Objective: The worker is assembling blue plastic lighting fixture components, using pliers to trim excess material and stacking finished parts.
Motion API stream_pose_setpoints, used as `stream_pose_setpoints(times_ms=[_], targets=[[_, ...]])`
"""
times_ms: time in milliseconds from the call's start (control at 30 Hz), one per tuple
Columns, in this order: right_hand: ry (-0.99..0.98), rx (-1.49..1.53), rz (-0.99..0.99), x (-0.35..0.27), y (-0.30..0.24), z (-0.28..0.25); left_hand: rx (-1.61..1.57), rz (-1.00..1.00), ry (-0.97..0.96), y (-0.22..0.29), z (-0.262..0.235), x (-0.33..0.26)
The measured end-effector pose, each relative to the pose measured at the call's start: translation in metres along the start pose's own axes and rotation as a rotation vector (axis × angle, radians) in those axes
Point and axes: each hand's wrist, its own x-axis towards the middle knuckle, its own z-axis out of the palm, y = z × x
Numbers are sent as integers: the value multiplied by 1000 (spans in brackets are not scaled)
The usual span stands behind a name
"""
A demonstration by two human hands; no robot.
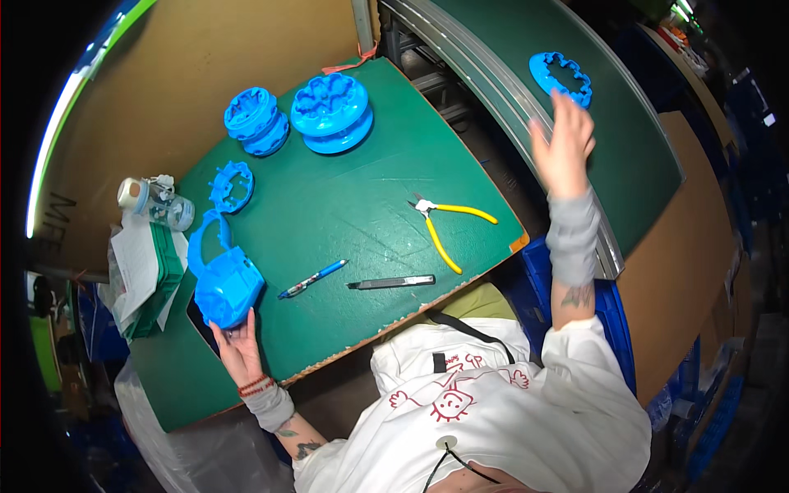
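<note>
Nearest to the camera is the white shirt (534,411), and beyond it the left hand (238,352) grips the lower end of a blue housing (230,287) on the table (353,197). The right hand (565,148), empty and with fingers spread apart, is the nearer one to the blue ring (541,72), which lies on the conveyor (629,156) just ahead of its fingertips, long axis slanting from upper left to lower right; whether they touch, I cannot tell
</note>
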Motion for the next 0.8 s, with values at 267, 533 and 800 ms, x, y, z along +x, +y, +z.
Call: stream_pose_setpoints(times_ms=[267,533,800], targets=[[-332,-403,196,86,106,75,399,448,148,-29,22,0],[-681,2139,111,26,-108,-43,455,746,-527,-80,143,-10],[29,864,-183,-14,-160,-20,-621,-553,-1142,-129,214,6]])
